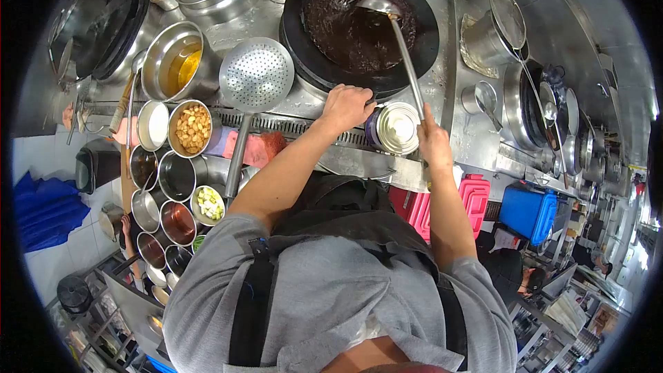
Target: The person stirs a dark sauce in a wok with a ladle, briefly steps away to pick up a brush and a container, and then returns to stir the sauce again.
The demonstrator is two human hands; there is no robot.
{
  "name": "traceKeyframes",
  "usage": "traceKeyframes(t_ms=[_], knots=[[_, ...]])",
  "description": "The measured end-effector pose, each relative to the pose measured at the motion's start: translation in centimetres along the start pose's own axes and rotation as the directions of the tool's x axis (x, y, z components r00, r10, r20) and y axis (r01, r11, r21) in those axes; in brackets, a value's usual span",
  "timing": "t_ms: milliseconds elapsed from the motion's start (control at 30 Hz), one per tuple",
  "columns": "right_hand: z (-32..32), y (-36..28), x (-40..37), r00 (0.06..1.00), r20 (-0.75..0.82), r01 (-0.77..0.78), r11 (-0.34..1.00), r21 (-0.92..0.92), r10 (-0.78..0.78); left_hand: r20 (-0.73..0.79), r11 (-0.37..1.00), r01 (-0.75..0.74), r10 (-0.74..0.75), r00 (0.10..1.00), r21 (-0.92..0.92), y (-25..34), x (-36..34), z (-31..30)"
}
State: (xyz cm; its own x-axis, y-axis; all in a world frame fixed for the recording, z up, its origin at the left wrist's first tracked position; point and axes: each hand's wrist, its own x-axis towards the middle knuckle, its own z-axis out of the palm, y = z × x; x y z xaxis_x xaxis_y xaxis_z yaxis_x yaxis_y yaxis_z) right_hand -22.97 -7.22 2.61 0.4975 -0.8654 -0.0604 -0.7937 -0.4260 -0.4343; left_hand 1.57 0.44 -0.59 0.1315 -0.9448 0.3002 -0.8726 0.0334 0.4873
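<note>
The left hand [349, 105] curled closed around the handle of a wok [295, 27] of dark sauce [345, 34], the right hand [435, 144] gripped a ladle [406, 52] inside it, apparently mid-stir, which called for keeping the wok steady.

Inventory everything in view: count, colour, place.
Wok: one, black, top centre
Sauce: one pool, dark brown, in wok
Ladle: one, silver, in sauce
Skimmer: one, silver, beside wok
Tin: one, silver-topped, between hands
Oil pot: one, silver, upper left
Small pots: about twelve, silver, left
Sieve: one, silver, upper right
Bin: one, blue, right
Sheet: one, blue, far left
Co-worker: at least one, dark-clothed, lower right
Left hand: one, bare, at wok's edge
Right hand: one, bare, on ladle
</note>
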Motion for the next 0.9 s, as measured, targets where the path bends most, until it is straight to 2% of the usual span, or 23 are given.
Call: traceKeyframes(t_ms=[100,167,267,333,433,567,600,767,833,900], knots=[[-3.0,0.9,-0.9,0.999,-0.040,-0.024,1.000,0.008,0.024,-0.015,1.000,0.004,-0.004,1.000,-0.001,0.0,0.0,0.1],[-6.1,0.5,-2.6,0.991,0.026,-0.135,0.989,0.062,0.134,-0.022,1.000,0.010,-0.010,1.000,-0.011,0.1,0.0,0.0],[-9.8,0.7,-5.9,0.991,0.035,-0.130,0.991,0.038,0.129,-0.034,1.000,0.020,-0.020,0.999,-0.018,0.0,-0.2,0.2],[-11.4,1.1,-7.9,0.979,0.080,-0.187,0.982,-0.036,0.190,-0.041,1.000,0.014,-0.015,0.999,-0.021,0.0,-0.1,0.4],[-11.8,0.6,-10.5,0.985,0.130,-0.117,0.993,-0.001,0.117,-0.028,0.999,0.017,-0.018,0.999,-0.042,0.0,0.0,0.5],[-8.7,-0.6,-10.7,0.983,0.184,-0.010,0.999,0.045,0.001,-0.021,0.999,0.031,-0.032,0.999,-0.040,0.1,0.0,0.2],[-7.0,-0.7,-10.3,0.990,0.121,0.067,0.993,0.096,-0.079,-0.014,0.999,0.037,-0.037,0.999,-0.033,0.2,0.1,0.1],[-0.5,-1.9,-4.9,0.996,0.062,0.064,0.993,0.097,-0.070,-0.015,0.999,0.018,-0.018,1.000,-0.033,0.2,0.1,-0.2],[0.4,-2.5,-2.7,0.998,0.053,0.032,0.994,0.102,-0.038,-0.015,1.000,0.007,-0.007,1.000,-0.026,0.1,0.1,0.0],[0.9,-2.3,-1.0,0.999,-0.031,0.031,0.995,0.097,-0.028,-0.028,0.999,-0.001,0.000,1.000,-0.036,0.0,0.0,0.1]])
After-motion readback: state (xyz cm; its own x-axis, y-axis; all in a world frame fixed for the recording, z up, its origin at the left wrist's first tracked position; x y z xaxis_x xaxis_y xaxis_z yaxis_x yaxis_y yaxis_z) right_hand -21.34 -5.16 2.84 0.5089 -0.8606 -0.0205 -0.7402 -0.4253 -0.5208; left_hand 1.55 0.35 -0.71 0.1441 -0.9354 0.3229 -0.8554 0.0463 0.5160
